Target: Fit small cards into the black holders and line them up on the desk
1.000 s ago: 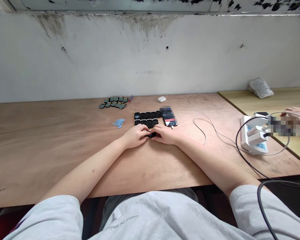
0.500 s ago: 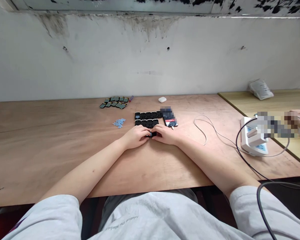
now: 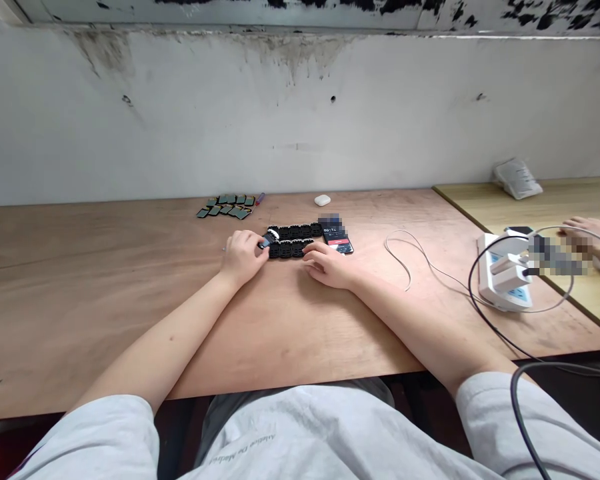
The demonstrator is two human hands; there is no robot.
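My left hand [image 3: 243, 257] is closed, with thumb and fingers on a small black plastic housing [image 3: 267, 240] tilted at the left end of the rows. Two rows of similar black housings lie on the table, a back row [image 3: 300, 231] and a front row [image 3: 291, 249]. My right hand [image 3: 330, 267] rests at the front row's right end, its fingers slightly bent and apart, with nothing visible in them. The small light-blue pieces are almost wholly hidden behind my left hand.
A phone [image 3: 340, 245] lies right of the rows. Behind are several grey-green square parts [image 3: 227, 208], a purple-handled tool [image 3: 260, 199] and a white case [image 3: 323, 200]. At right are a power strip [image 3: 503, 277], cables and another person's hand [image 3: 587, 228].
My left hand has moved left and away from me, over the blue pieces, carrying a black housing. My right hand has parted from it and stays near the front row.
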